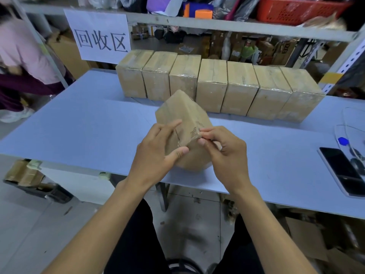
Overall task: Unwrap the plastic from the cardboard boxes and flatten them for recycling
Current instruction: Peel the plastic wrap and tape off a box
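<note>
Your left hand (158, 153) gripped the wrapped box (183, 119) from its left side, thumb on the near face, fingers curled over the upper face. Your right hand (227, 155) pinched at the box's near right corner, thumb and fingertips closed on the plastic film there; hard to tell if any film was lifted. The box was held tilted, one edge up, above the near middle of the blue-grey table (79, 131), its lower end low over the tabletop; couldn't tell if it touched. Plastic looked intact on the visible faces.

To the right on the table, near the edge: a dark phone (341, 171) lying flat, with a blue-tipped item (343, 141) and thin white cables (353, 123) just beyond it.

Further back, a row of seven wrapped boxes (217, 86) stood side by side, touching, spanning the middle to right of the table's far side. All were unopened, film glossy on the edges.

Behind the row's left end, a white paper sign (98, 36) with three printed characters hung from the shelf rail. Above it, a shelf with a red basket (296, 8) at far right and mixed bags. Another person in a pink top (21, 50) was at far left, beyond the table.
</note>
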